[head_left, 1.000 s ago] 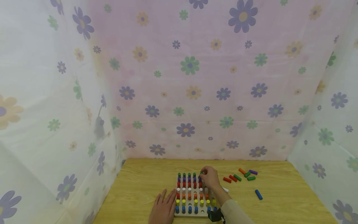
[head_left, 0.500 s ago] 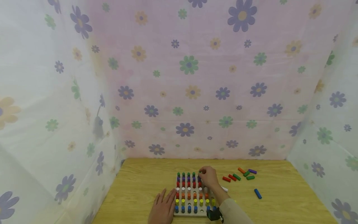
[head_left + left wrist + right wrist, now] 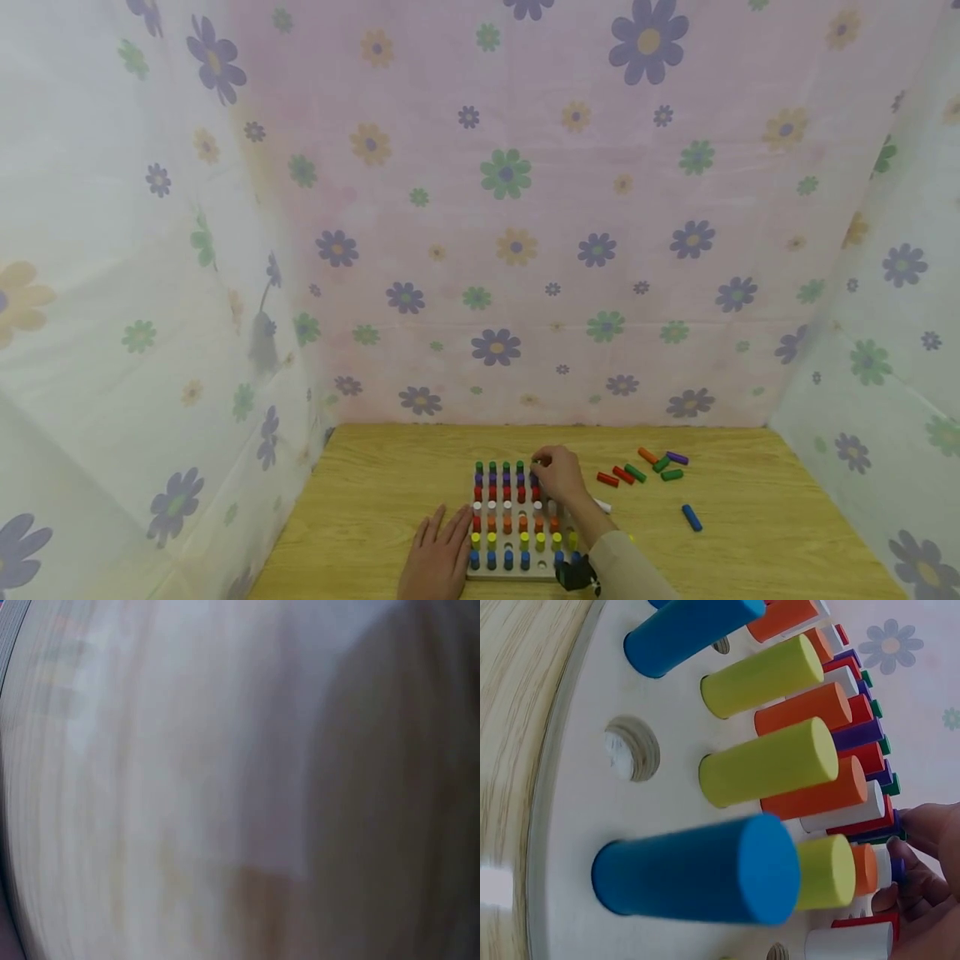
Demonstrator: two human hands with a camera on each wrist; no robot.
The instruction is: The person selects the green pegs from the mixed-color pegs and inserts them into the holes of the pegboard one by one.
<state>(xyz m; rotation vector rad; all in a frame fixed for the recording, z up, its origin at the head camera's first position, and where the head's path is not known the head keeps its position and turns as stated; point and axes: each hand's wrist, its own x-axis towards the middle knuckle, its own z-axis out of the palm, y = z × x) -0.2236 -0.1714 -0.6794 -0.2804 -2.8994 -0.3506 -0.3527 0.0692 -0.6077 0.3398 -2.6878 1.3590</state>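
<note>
Left hand laid flat, fingers straight, on table against near-left edge of peg board, apparently to brace it. Right hand at far row, fingertips pinched on green peg above its hole, seemingly for vertical seating. Loose pegs lying right of board, within reach.

Left hand lies flat on the table, touching the left edge of the pegboard, which is full of upright coloured pegs. Right hand is curled over the board's far right corner, fingertips at a green peg. Loose pegs and a blue peg lie to the right; flowered cloth hangs behind.
</note>
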